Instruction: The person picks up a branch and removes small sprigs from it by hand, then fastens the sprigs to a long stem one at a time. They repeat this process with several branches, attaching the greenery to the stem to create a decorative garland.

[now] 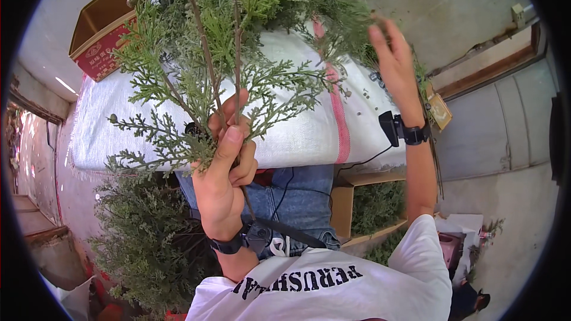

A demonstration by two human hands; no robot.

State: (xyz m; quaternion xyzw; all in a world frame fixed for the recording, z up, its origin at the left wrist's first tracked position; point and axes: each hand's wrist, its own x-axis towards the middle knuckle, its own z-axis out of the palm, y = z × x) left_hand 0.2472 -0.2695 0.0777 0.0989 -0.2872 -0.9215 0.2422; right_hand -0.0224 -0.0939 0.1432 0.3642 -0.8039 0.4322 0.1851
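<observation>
While your left hand (226, 151) pinched several evergreen sprigs (157, 86) by their stems between thumb and fingers, the sprigs fanned out over the white woven sheet (285, 137), their tips pointing away from you. Your right hand (395, 62) was raised beside the right side of the greenery pile (333, 15); its fingertips were blurred, so whether it gripped anything could not be told. A red-and-gold box (104, 53) stood at the sheet's far left corner.

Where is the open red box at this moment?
In the head view, the red box is upper left, at the far-left corner of the white woven sheet, left of conifer sprigs in the left hand.
</observation>
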